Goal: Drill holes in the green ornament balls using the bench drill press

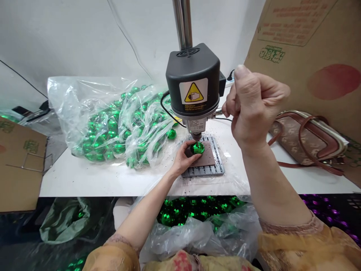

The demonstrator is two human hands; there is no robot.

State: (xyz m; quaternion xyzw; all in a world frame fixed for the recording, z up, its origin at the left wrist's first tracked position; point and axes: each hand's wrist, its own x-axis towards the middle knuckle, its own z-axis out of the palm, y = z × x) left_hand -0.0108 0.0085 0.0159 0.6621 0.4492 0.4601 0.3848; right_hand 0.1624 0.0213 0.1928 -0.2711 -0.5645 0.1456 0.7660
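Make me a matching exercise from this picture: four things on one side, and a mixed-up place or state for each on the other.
Things
1. Left hand
2. Right hand
3. Handbag
4. Warning label

Places and states
A. On the front of the black machine head
B. Fingers curled, raised beside the machine head
C. Holding a shiny green ball above the brown pad
D. On the white table, in front of the cardboard

Right pairs: 1-C, 2-B, 3-D, 4-A

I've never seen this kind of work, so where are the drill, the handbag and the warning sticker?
Drill (193, 81): head view, on its black housing.
Handbag (303, 141): head view, on its patterned side.
Warning sticker (194, 92): head view, on its yellow triangle.
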